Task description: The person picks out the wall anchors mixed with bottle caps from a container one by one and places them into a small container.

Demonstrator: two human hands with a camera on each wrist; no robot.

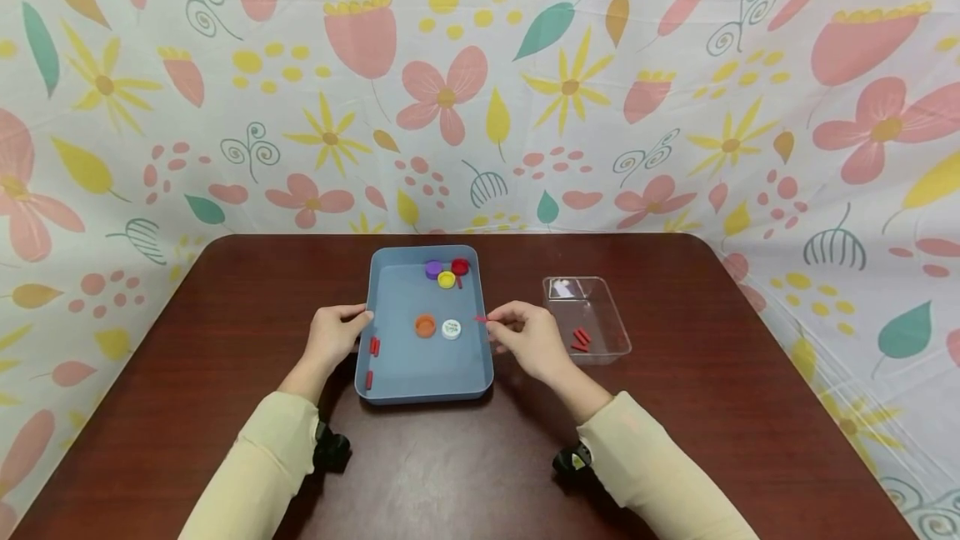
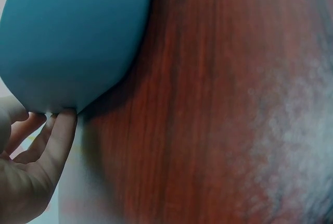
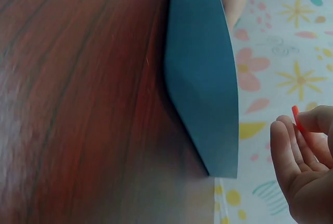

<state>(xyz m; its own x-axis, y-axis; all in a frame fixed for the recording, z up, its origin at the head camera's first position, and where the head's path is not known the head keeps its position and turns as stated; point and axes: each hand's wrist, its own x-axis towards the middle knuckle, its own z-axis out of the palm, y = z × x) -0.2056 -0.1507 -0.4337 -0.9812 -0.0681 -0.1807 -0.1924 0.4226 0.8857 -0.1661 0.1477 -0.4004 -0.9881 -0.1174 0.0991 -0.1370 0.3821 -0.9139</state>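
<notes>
Pinching a red stick point(image 1: 481, 319) at the blue-gray tray's point(image 1: 427, 373) right edge, the right hand point(image 1: 531, 338) seems mid-placement; the left hand point(image 1: 330, 337) grips the left edge. Next likely calls for lowering, then letting go.

Views: head forward, down; wrists close; tray point(image 1: 405, 298) shared.

Sm. red stick point(image 1: 481, 319) nr blue tray point(image 1: 427, 369), R side

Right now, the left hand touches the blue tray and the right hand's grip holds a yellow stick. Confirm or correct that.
Wrong color: the stick is red, as the right wrist view shows. The right hand's grip holds it, and the left hand touches the blue tray.
</notes>
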